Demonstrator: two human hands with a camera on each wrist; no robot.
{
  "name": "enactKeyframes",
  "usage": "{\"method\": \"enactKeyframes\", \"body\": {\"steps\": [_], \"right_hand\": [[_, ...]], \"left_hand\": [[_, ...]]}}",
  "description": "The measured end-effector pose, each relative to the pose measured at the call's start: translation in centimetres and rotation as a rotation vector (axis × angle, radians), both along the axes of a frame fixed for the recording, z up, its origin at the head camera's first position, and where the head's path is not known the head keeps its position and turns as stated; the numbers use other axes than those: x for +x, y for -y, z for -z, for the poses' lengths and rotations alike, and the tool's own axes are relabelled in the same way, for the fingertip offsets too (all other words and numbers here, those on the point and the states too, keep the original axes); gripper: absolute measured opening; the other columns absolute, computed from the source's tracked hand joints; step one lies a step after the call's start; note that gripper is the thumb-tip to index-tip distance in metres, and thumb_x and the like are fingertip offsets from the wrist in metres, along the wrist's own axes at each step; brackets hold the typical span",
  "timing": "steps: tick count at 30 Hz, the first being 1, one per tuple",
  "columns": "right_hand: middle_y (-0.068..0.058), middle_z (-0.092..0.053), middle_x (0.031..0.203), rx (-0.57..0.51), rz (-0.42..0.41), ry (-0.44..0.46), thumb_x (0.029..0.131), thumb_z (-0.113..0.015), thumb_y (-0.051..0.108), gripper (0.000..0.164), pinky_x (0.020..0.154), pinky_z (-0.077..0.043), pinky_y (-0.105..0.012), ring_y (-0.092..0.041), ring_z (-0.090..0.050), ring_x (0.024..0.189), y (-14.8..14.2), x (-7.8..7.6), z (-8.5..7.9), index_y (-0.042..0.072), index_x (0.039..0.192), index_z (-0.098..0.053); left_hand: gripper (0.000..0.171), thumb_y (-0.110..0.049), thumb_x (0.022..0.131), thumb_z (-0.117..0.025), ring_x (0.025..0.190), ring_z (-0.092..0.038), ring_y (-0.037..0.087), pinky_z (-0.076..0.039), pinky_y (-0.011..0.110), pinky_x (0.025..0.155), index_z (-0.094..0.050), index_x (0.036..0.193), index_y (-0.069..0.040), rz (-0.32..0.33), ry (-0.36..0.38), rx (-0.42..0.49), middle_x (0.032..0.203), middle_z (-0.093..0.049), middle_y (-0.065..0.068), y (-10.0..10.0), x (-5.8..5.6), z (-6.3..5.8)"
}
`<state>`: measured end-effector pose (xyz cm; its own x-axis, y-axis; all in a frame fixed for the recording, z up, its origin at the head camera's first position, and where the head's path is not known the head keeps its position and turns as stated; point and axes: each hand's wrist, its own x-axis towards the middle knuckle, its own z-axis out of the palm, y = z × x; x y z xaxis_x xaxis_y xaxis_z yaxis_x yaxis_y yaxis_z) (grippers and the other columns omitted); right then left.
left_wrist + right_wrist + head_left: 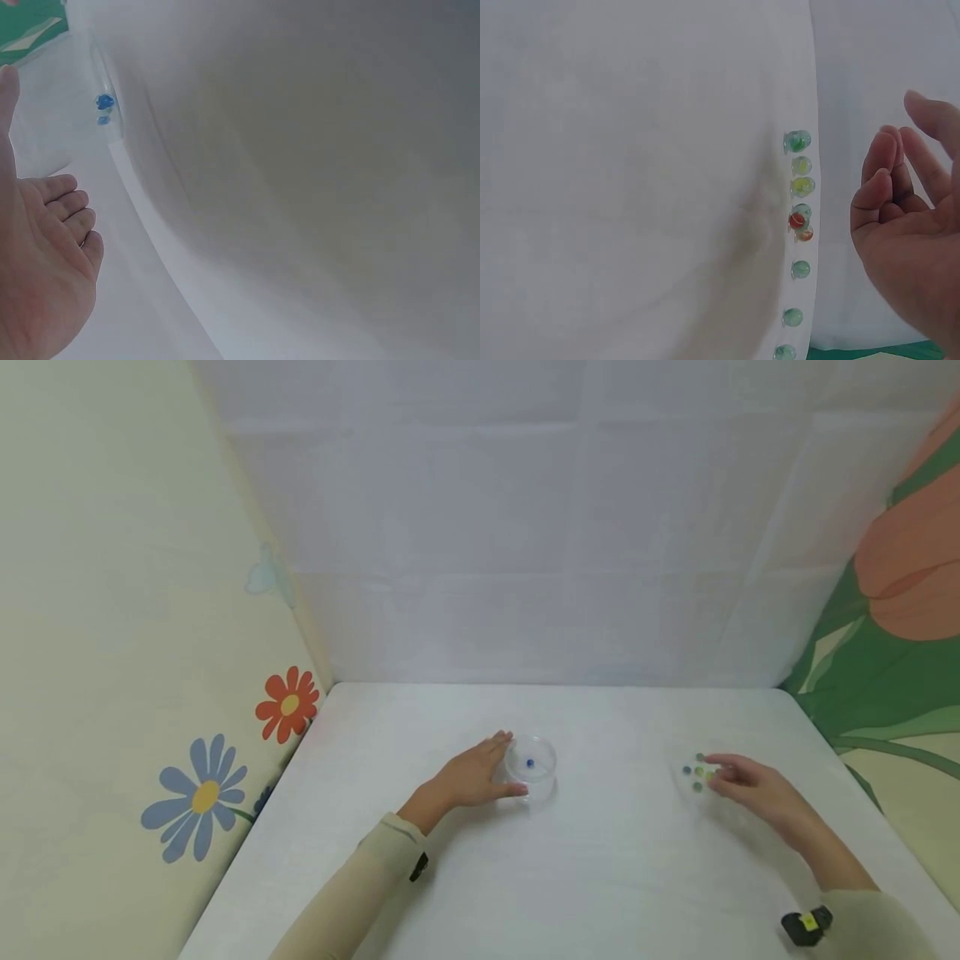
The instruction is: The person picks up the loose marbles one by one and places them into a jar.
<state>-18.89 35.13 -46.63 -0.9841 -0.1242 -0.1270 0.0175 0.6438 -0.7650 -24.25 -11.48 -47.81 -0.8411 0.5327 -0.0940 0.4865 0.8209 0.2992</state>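
Your left hand (468,774) curves round the left side of the clear cup (544,774), thumb near side, fingers far side; probably to steady it. Grip pressure: cannot tell. One blue marble (530,763) sits inside the cup. Your right hand (761,793) hovers at the loose marbles (697,787) on the table (600,877), thumb and forefinger parted, no marble visibly held; the spread suits a pinch. Layout: cup against your left hand, loose marbles just beside your right fingertips, groups well apart, presumably giving each hand its own side.
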Motion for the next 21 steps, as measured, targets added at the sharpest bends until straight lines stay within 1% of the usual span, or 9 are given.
{"method": "enactKeyframes", "body": {"steps": [5,9,12,17,21], "right_hand": [[-0.013,-0.063,0.115,0.02,0.023,0.0,0.101,-0.064,0.038,0.061,0.076,-0.054,-0.025,-0.006,-0.058,0.093,-1.0,0.2,0.2,0.001,0.147,-0.049],[-0.01,-0.063,0.113,0.024,0.03,-0.022,0.1,-0.065,0.039,0.061,0.074,-0.053,-0.023,-0.003,-0.057,0.091,-1.9,0.4,0.4,0.0,0.145,-0.05],[-0.008,-0.063,0.109,-0.001,0.034,-0.019,0.1,-0.065,0.039,0.063,0.073,-0.053,-0.024,-0.005,-0.057,0.089,-2.7,0.5,0.4,-0.002,0.145,-0.049],[-0.006,-0.064,0.106,0.007,0.053,0.016,0.101,-0.064,0.04,0.067,0.071,-0.052,-0.025,-0.009,-0.059,0.086,-4.0,0.6,0.7,-0.004,0.147,-0.044],[-0.007,-0.064,0.105,0.014,0.071,0.024,0.102,-0.062,0.038,0.066,0.07,-0.052,-0.026,-0.011,-0.06,0.086,-5.2,0.6,1.0,-0.007,0.147,-0.042]], "left_hand": [[0.105,-0.079,0.089,-0.051,0.155,-0.02,0.024,-0.029,0.044,0.123,-0.022,0.162,-0.01,-0.006,-0.007,-0.016,0.169,-0.02,0.007,0.1,-0.1,0.2],[0.105,-0.078,0.089,-0.053,0.155,-0.02,0.025,-0.029,0.046,0.123,-0.022,0.162,-0.009,-0.009,-0.003,0.0,0.169,-0.02,0.008,0.1,-0.1,0.3],[0.105,-0.077,0.089,-0.053,0.155,-0.02,0.026,-0.029,0.047,0.123,-0.022,0.162,-0.009,-0.009,0.005,0.012,0.169,-0.02,0.009,0.1,-0.1,0.3],[0.106,-0.078,0.088,-0.052,0.156,-0.018,0.025,-0.027,0.045,0.124,-0.02,0.163,-0.01,-0.009,0.001,0.004,0.169,-0.019,0.009,0.1,-0.2,0.7],[0.106,-0.079,0.088,-0.052,0.156,-0.017,0.024,-0.025,0.044,0.124,-0.02,0.163,-0.01,-0.008,-0.004,0.005,0.169,-0.019,0.008,0.1,-0.4,1.0]]}}
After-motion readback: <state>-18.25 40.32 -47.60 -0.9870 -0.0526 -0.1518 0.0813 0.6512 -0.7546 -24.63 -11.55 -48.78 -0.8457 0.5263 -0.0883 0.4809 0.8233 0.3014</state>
